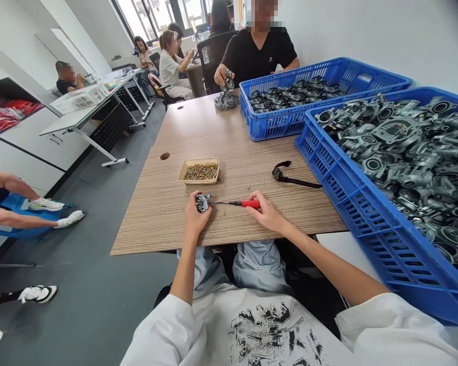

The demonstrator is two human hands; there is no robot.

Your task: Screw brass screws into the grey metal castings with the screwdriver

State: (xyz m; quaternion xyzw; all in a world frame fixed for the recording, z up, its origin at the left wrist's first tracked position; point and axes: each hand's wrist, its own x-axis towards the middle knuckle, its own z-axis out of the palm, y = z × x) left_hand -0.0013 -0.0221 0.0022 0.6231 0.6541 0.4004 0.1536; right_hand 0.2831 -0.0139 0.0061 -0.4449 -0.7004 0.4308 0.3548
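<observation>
My left hand [196,216] is closed around a small grey metal part [202,203] and presses it onto the wooden table [168,203] near the front edge. My right hand [265,211] grips a screwdriver with a red handle [249,204]. Its thin shaft lies level and points left, with the tip at the metal part. A small brass screw [224,213] lies on the table just below the shaft. Behind the part stands a shallow tan tray [199,171] filled with several brass screws.
A blue crate [351,203] heaped with grey metal castings overhangs the table at my right; a second blue crate [282,119] stands behind it. A black strap [290,178] lies mid-table. Across the table a person in a black shirt [257,51] handles parts. Other people sit at the left and back.
</observation>
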